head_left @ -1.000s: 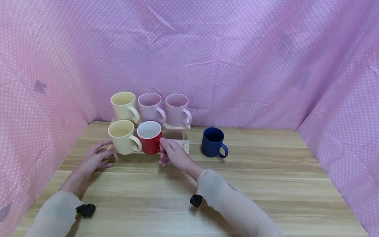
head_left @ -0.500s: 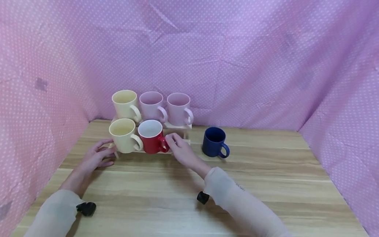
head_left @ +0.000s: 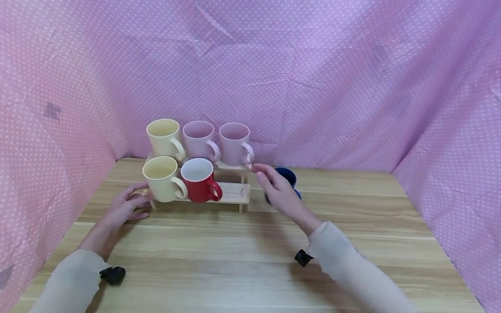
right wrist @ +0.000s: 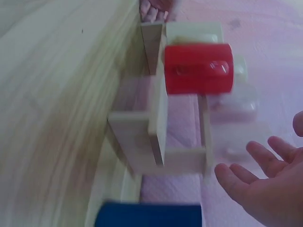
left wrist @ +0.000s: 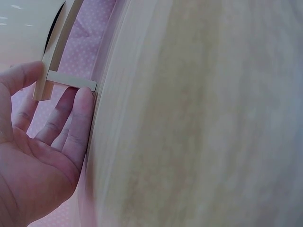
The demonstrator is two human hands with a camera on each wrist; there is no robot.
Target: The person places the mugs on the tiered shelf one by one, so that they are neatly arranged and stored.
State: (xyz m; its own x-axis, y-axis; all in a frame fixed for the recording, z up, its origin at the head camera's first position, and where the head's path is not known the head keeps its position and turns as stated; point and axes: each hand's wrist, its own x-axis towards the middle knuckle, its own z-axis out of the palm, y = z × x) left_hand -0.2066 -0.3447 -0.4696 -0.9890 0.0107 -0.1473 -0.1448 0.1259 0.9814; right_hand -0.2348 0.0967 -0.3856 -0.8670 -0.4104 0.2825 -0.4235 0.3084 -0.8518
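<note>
My left hand (head_left: 125,209) holds the left end of a two-tier wooden rack (head_left: 232,193), thumb on the board's end and fingers by its leg (left wrist: 71,80) in the left wrist view. On the lower tier stand a yellow mug (head_left: 159,187) and a red mug (head_left: 197,189) with a white inside, their handles to the right. My right hand (head_left: 281,196) hovers beyond the rack's right end, fingers extended and holding nothing. Behind it, partly hidden in the head view, is a dark blue mug (head_left: 288,175); its side also shows in the right wrist view.
The upper tier carries another yellow mug (head_left: 162,144) and two pink mugs, one in the middle (head_left: 196,146) and one at the right (head_left: 232,149). The wooden table (head_left: 233,271) is enclosed by pink dotted cloth (head_left: 256,69) at the back and sides.
My right hand has let go of the red mug's handle and moved right, in front of the blue mug. The red mug stays on the lower tier; my left hand has hardly moved.
</note>
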